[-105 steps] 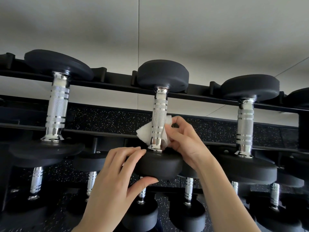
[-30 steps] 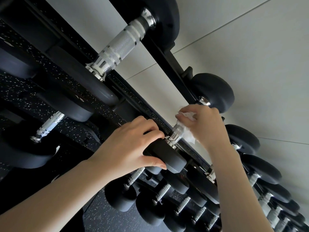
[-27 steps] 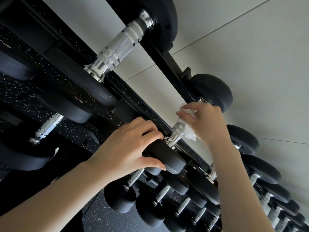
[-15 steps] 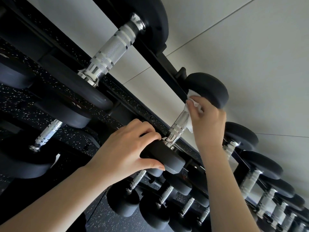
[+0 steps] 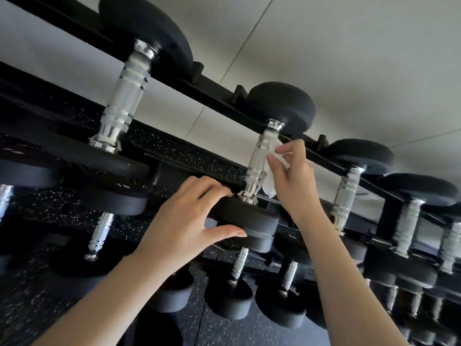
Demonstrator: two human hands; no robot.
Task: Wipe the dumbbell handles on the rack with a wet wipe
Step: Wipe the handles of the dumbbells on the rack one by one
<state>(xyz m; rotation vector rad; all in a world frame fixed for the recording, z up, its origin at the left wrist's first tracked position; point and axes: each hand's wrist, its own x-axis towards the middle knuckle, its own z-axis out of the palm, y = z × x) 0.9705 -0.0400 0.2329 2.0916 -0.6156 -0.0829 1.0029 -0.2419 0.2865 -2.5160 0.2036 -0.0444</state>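
A black dumbbell with a knurled chrome handle lies across the top tier of the black rack, in the middle of the head view. My left hand grips its near black head, fingers curled over the top and thumb underneath. My right hand pinches a white wet wipe and holds it against the right side of that handle, about mid-length. The wipe's lower corner hangs free. The far head sits on the rear rail.
A bigger dumbbell lies on the rack to the left, and several smaller ones run off to the right. Lower tiers hold several more dumbbells. A pale tiled wall stands behind, speckled black flooring below.
My right hand has slid the wipe down from the handle's far end to its middle. The view has swung, so the rack looks less tilted. My left hand keeps its grip on the near head.
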